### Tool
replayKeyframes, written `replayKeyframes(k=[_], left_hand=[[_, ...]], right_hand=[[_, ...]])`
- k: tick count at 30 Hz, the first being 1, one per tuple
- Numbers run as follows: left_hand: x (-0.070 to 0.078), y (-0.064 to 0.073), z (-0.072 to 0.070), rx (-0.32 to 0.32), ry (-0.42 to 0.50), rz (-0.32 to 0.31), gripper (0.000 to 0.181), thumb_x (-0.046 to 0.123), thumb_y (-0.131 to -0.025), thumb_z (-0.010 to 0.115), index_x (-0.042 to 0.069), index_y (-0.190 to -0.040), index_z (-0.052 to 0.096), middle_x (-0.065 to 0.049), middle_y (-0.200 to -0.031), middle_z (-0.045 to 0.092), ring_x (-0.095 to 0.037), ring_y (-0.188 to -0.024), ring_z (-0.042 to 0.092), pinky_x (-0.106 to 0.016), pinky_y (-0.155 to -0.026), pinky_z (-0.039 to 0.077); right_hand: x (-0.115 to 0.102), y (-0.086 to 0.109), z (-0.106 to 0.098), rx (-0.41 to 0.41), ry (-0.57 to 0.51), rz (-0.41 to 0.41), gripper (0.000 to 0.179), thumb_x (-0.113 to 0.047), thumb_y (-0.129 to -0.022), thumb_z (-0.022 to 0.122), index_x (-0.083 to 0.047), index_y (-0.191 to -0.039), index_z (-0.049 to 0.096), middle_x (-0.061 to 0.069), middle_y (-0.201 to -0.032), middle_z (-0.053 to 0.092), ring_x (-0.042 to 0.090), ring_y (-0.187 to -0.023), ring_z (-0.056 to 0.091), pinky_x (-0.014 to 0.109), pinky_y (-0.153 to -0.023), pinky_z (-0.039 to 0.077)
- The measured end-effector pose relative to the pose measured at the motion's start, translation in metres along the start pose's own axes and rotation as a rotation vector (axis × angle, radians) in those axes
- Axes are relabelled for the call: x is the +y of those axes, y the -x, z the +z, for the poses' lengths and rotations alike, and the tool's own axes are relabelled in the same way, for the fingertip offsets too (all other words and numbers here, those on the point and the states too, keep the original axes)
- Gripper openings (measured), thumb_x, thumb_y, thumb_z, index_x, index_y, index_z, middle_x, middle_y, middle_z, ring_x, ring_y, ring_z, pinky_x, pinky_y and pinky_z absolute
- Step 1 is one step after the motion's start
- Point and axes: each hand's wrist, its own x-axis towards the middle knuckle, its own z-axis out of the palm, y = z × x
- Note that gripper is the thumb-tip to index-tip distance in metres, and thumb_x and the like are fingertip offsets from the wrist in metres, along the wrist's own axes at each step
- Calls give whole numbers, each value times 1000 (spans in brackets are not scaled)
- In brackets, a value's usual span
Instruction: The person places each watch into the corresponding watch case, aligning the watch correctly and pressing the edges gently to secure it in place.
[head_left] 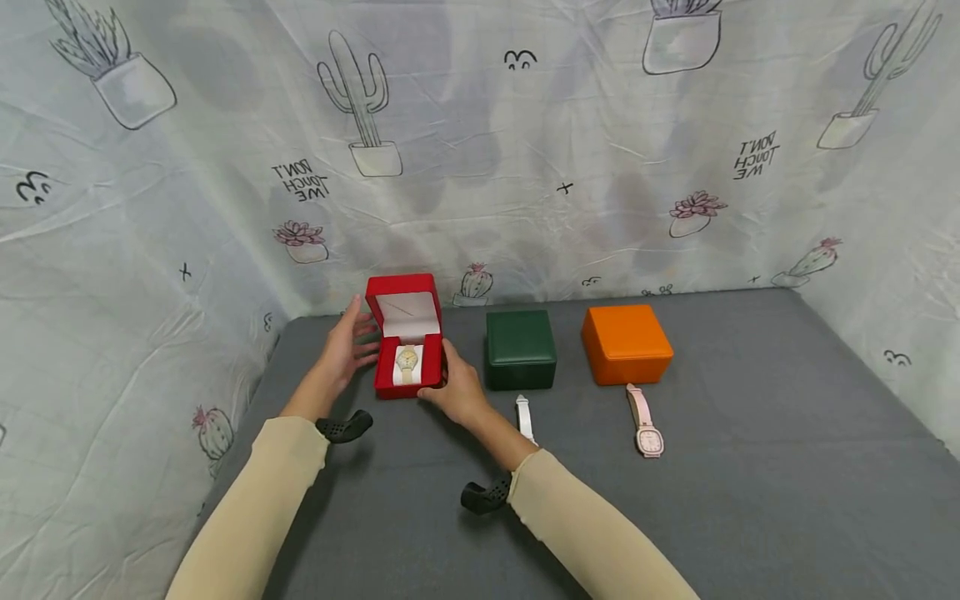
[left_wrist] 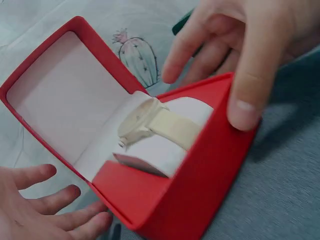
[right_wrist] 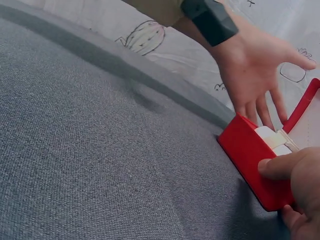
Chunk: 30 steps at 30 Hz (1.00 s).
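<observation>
A red watch box stands on the grey table with its lid raised, showing a white lining. Inside it, a cream-strapped watch is wrapped round a white cushion. My right hand grips the box's right side, thumb on the front wall and the other fingers along the side. At the left side is my left hand, its fingers spread and fairly straight, fingertips right by the box wall. In the left wrist view the palm faces the box.
A closed green box and a closed orange box stand to the right. A white-strapped watch, partly hidden by my right forearm, lies before the green one. A pink watch lies before the orange one. Patterned cloth hangs behind.
</observation>
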Motion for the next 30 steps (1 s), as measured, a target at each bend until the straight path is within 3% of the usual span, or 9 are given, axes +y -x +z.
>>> replayKeyframes(k=[5, 10, 18, 25, 30], left_hand=[[11, -8, 5, -21, 0, 10, 92, 74, -89, 36, 16, -156, 14, -14, -160, 18, -44, -142, 27, -54, -118, 25], [19, -12, 5, -30, 1, -41, 99, 78, -84, 40, 18, -156, 8, -15, -161, 14, -43, -145, 20, -60, -115, 25], [19, -15, 6, -61, 5, -80, 91, 70, -87, 43, 23, -156, 7, -20, -159, 18, -42, -145, 19, -62, -115, 23], [14, -13, 0, -145, 25, -63, 88, 62, -90, 46, 23, -155, 1, -13, -163, 7, -38, -148, 7, -64, -115, 20], [9, -13, -2, -165, 4, -46, 84, 57, -91, 46, 18, -155, 6, -12, -162, 10, -38, -147, 9, -65, -114, 21]], right_hand=[[0, -3, -1, 3, 7, -3, 86, -8, -80, 78, -7, -149, 27, 11, -143, 50, 22, -127, 51, 35, -101, 50], [1, -4, -1, 3, -28, -4, 88, -7, -79, 78, -4, -150, 26, 12, -148, 46, 22, -133, 47, 34, -104, 47], [4, -4, 0, -4, -86, 17, 92, -4, -79, 78, -1, -152, 22, 13, -154, 38, 23, -140, 40, 34, -106, 44], [5, -5, -1, -5, -115, 25, 97, -1, -77, 78, 1, -153, 17, 15, -156, 33, 24, -142, 37, 35, -107, 42], [4, -4, -1, -11, -116, 33, 98, -2, -78, 78, 0, -153, 16, 15, -155, 34, 23, -142, 38, 35, -106, 43]])
